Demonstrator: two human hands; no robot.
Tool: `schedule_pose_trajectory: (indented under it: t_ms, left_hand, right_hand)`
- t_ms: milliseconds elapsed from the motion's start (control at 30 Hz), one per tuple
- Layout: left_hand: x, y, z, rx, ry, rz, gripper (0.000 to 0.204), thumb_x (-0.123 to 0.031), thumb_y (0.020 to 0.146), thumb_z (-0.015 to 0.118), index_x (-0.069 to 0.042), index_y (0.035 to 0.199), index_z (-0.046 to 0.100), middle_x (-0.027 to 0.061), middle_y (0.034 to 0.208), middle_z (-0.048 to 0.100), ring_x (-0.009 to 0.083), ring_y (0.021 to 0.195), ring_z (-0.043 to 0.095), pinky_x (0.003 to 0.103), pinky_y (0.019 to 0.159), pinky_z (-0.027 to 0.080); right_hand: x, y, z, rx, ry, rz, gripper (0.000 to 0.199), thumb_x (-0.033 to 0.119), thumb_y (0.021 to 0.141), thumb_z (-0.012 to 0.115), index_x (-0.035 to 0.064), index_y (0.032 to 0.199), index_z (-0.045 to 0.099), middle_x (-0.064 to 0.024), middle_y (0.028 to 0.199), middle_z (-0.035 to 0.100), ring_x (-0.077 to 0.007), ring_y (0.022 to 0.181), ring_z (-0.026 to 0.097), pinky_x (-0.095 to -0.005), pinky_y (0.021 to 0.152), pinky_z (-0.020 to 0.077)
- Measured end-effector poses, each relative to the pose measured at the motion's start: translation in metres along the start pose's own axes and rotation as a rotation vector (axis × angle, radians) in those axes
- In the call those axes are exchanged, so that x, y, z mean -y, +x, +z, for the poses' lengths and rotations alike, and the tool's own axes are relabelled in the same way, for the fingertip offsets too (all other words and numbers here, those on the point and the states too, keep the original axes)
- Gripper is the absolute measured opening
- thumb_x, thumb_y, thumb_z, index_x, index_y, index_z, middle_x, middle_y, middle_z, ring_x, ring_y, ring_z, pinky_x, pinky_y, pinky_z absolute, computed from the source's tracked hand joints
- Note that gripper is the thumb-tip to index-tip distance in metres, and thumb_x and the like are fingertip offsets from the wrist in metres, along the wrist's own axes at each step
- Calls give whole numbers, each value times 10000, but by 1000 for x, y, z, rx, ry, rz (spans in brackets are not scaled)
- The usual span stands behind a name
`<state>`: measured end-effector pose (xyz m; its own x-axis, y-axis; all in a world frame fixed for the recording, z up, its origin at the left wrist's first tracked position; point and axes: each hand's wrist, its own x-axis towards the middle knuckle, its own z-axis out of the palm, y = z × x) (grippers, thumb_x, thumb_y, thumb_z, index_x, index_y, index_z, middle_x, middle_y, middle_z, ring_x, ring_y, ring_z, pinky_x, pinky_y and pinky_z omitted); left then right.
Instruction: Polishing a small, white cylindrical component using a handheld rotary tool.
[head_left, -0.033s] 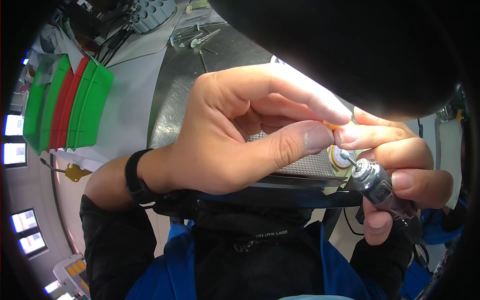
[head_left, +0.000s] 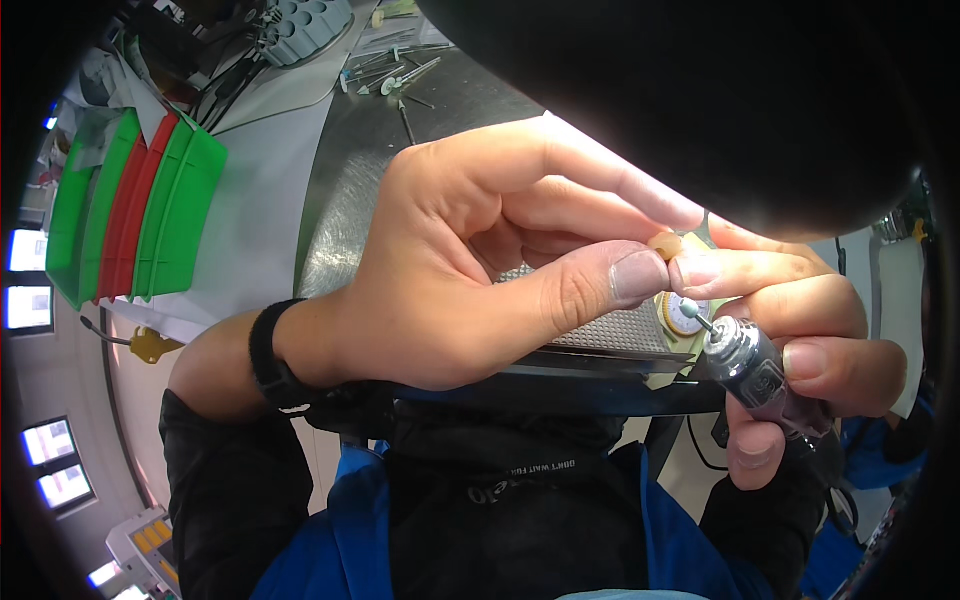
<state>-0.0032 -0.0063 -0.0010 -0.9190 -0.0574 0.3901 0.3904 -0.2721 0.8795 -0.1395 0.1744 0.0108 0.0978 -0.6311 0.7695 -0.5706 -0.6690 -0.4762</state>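
A small, rounded, yellowish-tan piece [head_left: 666, 246] sits between the thumb and fingers of my left hand [head_left: 470, 260], and the fingertips of my right hand [head_left: 800, 310] touch it from the other side. Its exact kind is too small to make out. Held in my right hand is a rotary handpiece [head_left: 750, 365], dark with a metal collar, tilted up to the left. A pale green grinding tip [head_left: 690, 309] projects from its nose, just below the fingertips and apart from the piece. Part of the handpiece is hidden by my fingers.
Behind the tip lies a round yellow-rimmed dial [head_left: 681, 314] by a textured metal plate [head_left: 610, 325]. Several grinding burs [head_left: 392, 80] lie at the back. Green and red bins [head_left: 185, 215] stand left. A large dark shape [head_left: 690, 100] overhangs the upper right.
My left index finger has lifted slightly off the tan piece, so more of the piece shows. My right hand and the handpiece stay where they were.
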Motion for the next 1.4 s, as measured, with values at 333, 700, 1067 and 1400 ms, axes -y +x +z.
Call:
schedule_pose_trajectory:
  t_ms: [333,700,1067,1400]
  left_hand:
    - [1,0,-2,40,103,-30,228,45,873,603,77,1099,605,228,1106,649,241,1045,642,352,934,509]
    - [-7,-2,4,-53,-14,-145,255,63,774,714,72,1019,646,222,1070,663,233,971,672,326,881,541]
    - [-12,-1,2,-46,138,-169,328,6,725,783,65,1015,642,161,909,711,176,866,687,279,808,546]
    - [-16,0,7,-91,104,-154,285,34,710,784,67,961,653,170,923,710,176,860,691,274,824,540]
  right_hand:
    - [7,0,0,20,-205,18,393,347,902,600,98,1144,415,-108,851,557,-298,853,677,-525,912,489]
    - [13,-5,2,4,-251,-9,401,376,918,578,90,1157,432,-112,852,559,-304,849,675,-510,906,496]
    - [6,-3,-2,-19,101,45,555,297,843,715,37,1203,383,-121,888,543,-384,1030,603,-497,947,486]
    - [14,13,-33,321,120,215,559,284,855,703,16,1246,406,-144,894,577,-366,978,628,-532,927,487]
